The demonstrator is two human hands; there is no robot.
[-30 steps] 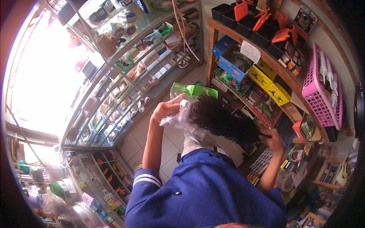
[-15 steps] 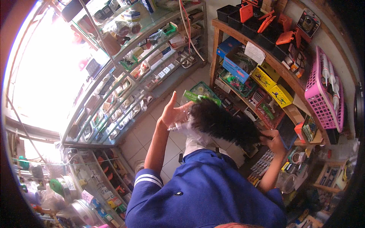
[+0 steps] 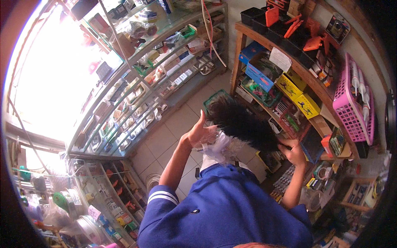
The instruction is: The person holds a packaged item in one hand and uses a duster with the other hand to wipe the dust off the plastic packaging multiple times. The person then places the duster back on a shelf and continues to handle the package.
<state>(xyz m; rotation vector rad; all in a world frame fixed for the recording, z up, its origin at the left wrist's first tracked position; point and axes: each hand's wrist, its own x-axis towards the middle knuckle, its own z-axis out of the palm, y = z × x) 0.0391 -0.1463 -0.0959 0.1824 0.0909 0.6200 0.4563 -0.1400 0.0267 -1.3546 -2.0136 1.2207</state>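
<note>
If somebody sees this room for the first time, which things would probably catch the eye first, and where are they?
Probably the bushy black thing in the middle, its right end at the right hand, with crumpled clear plastic beside the left hand. Next might come the glaring white opening at upper left and the pink basket at far right.

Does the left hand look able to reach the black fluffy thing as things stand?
Probably yes: the left hand is close to the black fluffy thing, though crumpled plastic partly intervenes.
</note>
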